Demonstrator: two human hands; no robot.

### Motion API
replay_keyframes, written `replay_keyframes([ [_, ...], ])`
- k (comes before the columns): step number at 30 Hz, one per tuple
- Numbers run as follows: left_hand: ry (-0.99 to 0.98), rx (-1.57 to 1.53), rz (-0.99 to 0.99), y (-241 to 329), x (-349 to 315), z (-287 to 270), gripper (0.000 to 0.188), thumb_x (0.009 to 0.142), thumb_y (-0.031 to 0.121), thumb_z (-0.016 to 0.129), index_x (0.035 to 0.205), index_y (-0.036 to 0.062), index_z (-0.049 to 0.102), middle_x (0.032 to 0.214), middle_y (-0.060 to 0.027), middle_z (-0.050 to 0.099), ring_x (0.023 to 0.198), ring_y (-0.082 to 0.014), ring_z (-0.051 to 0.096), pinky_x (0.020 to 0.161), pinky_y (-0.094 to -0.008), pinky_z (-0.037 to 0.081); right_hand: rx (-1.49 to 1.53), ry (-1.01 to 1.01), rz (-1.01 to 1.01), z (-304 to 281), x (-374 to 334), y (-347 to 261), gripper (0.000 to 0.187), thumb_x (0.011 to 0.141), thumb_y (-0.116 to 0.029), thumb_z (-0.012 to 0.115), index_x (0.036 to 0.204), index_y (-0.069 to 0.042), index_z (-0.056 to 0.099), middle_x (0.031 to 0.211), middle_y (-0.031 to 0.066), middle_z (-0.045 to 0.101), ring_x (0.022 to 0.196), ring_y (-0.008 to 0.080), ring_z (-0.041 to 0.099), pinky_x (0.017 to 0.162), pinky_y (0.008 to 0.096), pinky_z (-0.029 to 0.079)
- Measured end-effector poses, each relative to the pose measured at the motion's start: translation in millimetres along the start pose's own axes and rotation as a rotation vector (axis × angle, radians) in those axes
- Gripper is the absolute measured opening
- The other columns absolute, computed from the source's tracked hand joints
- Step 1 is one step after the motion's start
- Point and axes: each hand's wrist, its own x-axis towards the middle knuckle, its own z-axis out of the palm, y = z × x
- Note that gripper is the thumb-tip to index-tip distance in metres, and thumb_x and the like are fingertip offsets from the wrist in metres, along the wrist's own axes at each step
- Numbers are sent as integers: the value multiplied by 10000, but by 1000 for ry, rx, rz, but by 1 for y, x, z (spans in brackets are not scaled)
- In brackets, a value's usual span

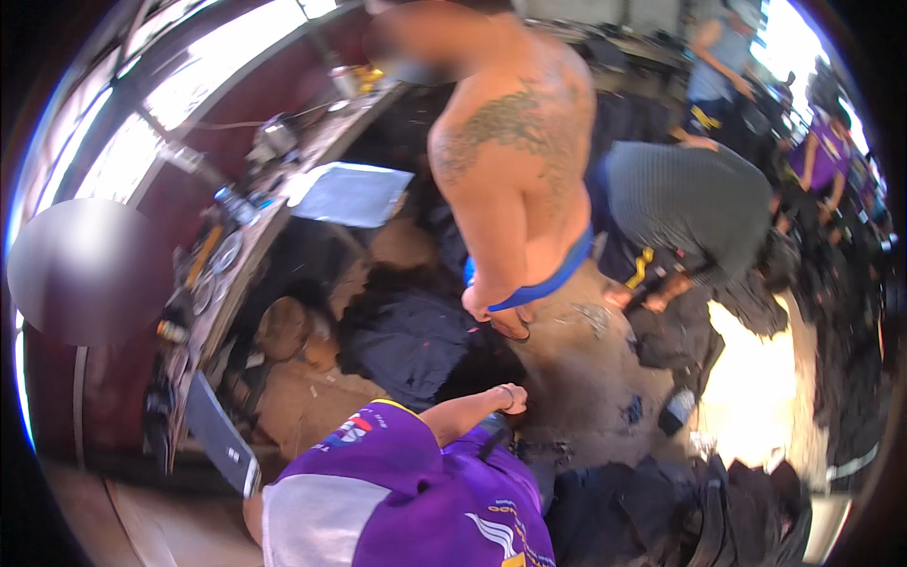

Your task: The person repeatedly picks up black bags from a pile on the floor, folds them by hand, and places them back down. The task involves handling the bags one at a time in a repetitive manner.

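My left hand (513, 398) crosses in front of my purple shirt (416, 491), a dark band round its wrist. Its fingers look curled closed; whatever they may hold is hidden. Just beyond lies a heap of dark cloth (406, 345) on the brown floor. My right hand does not show. A strip of bare skin (252, 519) appears at the shirt's left side, beside a flat grey panel (219, 430); whose it is, I cannot tell.
A bare-backed person (515, 142) in blue shorts stands ahead, with another person bending in a dark grey top (690, 208). A cluttered workbench (250, 250) runs along the left, a silver sheet (350, 194) at its edge. Dark garments (652, 510) and a bottle (676, 410) lie right.
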Motion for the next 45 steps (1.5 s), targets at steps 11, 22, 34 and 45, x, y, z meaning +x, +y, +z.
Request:
replay_keyframes([
  [11, 151, -256, -235, 0, -55, 78, 412, 890, 424, 617, 1183, 165, 746, 1236, -134, 717, 1191, -350, 652, 1008, -469, 519, 377, -443, -46, 82, 9, -67, 324, 992, -198, 649, 1178, 67, 654, 1081, 202, 721, 885, 266, 686, 776, 358, 560],
  [22, -26, -32, -108, -26, -21, 80, 452, 893, 426, 594, 1196, 126, 743, 1223, -155, 720, 1171, -372, 665, 992, -462, 527, 371, -494, 65, 82, 32, -43, 339, 984, -164, 652, 1228, 70, 635, 1101, 210, 713, 925, 255, 677, 829, 356, 557],
  [34, 45, -655, 649, 133, -101, -87, 458, 1003, 439, 640, 1310, 100, 634, 1192, -102, 723, 1142, -220, 677, 994, -375, 526, 923, -671, 421, -76, 146, -99, 358, 958, -160, 684, 1209, 91, 638, 1103, 171, 714, 947, 236, 660, 856, 343, 542],
  [45, 27, -699, 480, 129, -124, -190, 767, 932, 360, 721, 1530, 33, 371, 1419, -195, 575, 1328, -262, 525, 1091, -391, 417, 1143, -1510, -349, -26, 11, -348, 419, 931, -279, 687, 1225, 4, 592, 948, 260, 715, 875, 442, 707, 758, 511, 558],
])
